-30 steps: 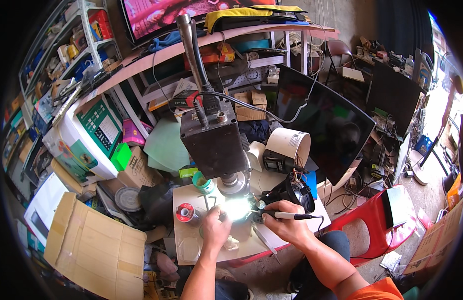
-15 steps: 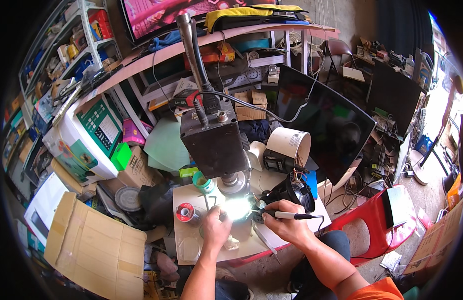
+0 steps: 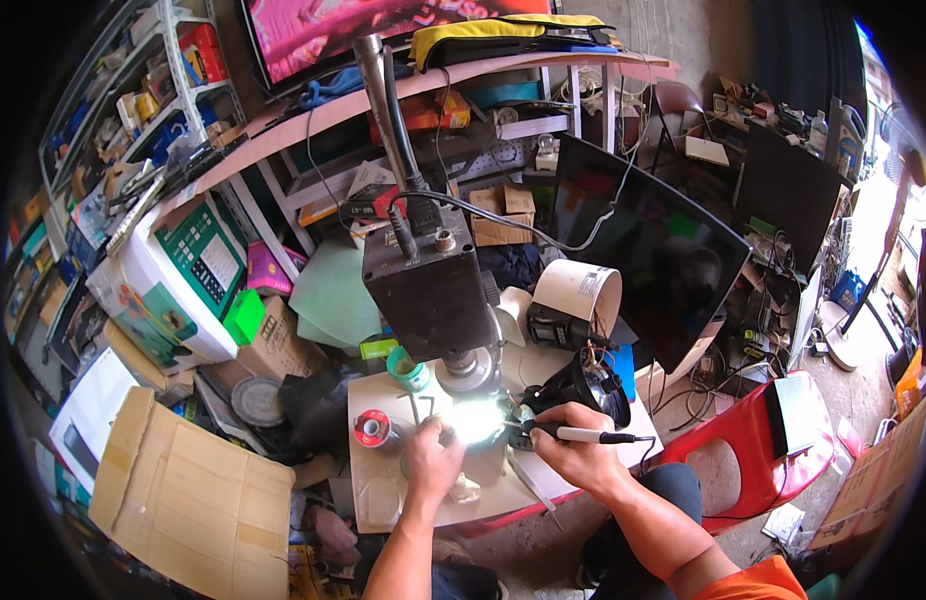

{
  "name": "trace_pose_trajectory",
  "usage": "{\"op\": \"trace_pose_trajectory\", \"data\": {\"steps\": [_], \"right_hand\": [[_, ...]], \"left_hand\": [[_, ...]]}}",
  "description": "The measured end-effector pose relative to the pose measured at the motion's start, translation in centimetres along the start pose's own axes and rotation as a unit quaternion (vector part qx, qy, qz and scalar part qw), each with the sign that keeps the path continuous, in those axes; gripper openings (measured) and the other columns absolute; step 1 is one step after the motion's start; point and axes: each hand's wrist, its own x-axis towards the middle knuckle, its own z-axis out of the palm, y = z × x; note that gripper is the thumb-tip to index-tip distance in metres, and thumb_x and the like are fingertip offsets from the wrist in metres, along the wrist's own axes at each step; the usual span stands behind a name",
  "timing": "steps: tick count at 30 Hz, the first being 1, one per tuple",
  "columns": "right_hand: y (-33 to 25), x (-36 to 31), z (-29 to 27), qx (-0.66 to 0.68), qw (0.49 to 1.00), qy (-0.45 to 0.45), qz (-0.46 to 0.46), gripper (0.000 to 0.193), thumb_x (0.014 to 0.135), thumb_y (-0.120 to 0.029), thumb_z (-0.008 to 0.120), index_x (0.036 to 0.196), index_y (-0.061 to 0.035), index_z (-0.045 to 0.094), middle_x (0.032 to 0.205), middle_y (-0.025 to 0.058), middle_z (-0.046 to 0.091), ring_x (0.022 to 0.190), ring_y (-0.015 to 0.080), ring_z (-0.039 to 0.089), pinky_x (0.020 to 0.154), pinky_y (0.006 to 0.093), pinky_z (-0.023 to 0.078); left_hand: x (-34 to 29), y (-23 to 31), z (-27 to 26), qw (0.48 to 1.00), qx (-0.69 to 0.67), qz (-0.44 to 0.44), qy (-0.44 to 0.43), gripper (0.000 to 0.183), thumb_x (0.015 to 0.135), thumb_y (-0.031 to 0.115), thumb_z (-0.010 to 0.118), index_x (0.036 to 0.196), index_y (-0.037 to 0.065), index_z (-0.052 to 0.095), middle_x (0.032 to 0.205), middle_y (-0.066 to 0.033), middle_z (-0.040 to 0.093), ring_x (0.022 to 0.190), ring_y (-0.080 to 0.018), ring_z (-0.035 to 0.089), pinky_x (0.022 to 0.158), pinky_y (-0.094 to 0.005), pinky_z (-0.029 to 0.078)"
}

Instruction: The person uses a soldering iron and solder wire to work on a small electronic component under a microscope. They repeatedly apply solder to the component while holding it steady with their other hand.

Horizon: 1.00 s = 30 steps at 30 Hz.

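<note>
Wrapped round the black-and-white handle of a soldering iron [image 3: 588,435] is my right hand [image 3: 575,450], and the iron's tip end points left toward a glaring patch of light [image 3: 478,421]. At the left edge of that glare my left hand [image 3: 433,455] has its fingers pinched together; what lies in them is washed out. Directly above the light stands a black box-shaped microscope head [image 3: 428,285] on a metal post. A solder spool [image 3: 371,428] with a red rim sits left of my left hand. Metal tweezers [image 3: 533,478] lie between my hands on the small white table [image 3: 383,390].
Behind the light stands a green tub [image 3: 408,372]. A round black part with wires [image 3: 593,395] and a white cylinder [image 3: 578,288] crowd the table's right side. A red plastic chair [image 3: 723,450] stands to the right, an open cardboard box [image 3: 193,495] to the left.
Both hands and the soldering iron keep nearly the same place. The picture on the screen at the back has changed, and the view has shifted very slightly.
</note>
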Motion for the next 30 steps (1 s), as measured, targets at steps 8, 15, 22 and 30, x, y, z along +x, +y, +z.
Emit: {"op": "trace_pose_trajectory", "data": {"steps": [8, 15, 22, 30], "right_hand": [[-0.1, -0.1, -0.3, 0.005, 1.0, -0.001, 0.008, 0.022, 0.081, -0.013, 0.079, 0.096, 0.0019, 0.072, 0.073, 0.0104, 0.07, 0.062, 0.0142, 0.065, 0.058, 0.0296, 0.053], [0.0, -0.3, -0.3, 0.007, 0.999, -0.013, 0.031, 0.022, 0.082, -0.016, 0.079, 0.094, 0.0009, 0.072, 0.08, 0.0158, 0.071, 0.069, 0.0252, 0.071, 0.064, 0.036, 0.057], [-0.4, -0.3, -0.5, 0.003, 0.998, -0.02, 0.051, 0.023, 0.081, -0.017, 0.078, 0.095, 0.001, 0.072, 0.082, 0.0161, 0.072, 0.071, 0.0264, 0.071, 0.066, 0.0366, 0.057], [-0.4, -0.3, -0.8, 0.005, 0.999, -0.023, 0.041, 0.024, 0.081, -0.017, 0.078, 0.095, 0.0013, 0.072, 0.082, 0.0168, 0.072, 0.071, 0.0273, 0.072, 0.066, 0.0367, 0.057]], "left_hand": [[0.1, -0.4, 0.1, 1.0, -0.009, 0.011, -0.002, 0.014, 0.091, 0.009, 0.07, 0.098, -0.002, 0.071, 0.085, -0.0066, 0.072, 0.078, -0.0109, 0.066, 0.074, -0.0284, 0.053], [0.1, -1.0, 0.2, 1.0, -0.022, 0.015, -0.009, 0.012, 0.093, 0.007, 0.069, 0.099, -0.003, 0.071, 0.086, -0.0028, 0.072, 0.078, -0.0075, 0.063, 0.073, -0.0257, 0.052], [-0.3, -0.2, 0.6, 0.993, -0.077, -0.007, 0.091, 0.011, 0.093, 0.009, 0.069, 0.093, -0.002, 0.066, 0.094, -0.0137, 0.074, 0.088, -0.0244, 0.072, 0.08, -0.0367, 0.056], [-0.3, 0.4, -1.0, 0.992, -0.059, -0.004, 0.112, 0.011, 0.102, 0.005, 0.056, 0.108, -0.003, 0.061, 0.096, -0.0153, 0.075, 0.087, -0.0229, 0.072, 0.08, -0.0347, 0.056]]}}
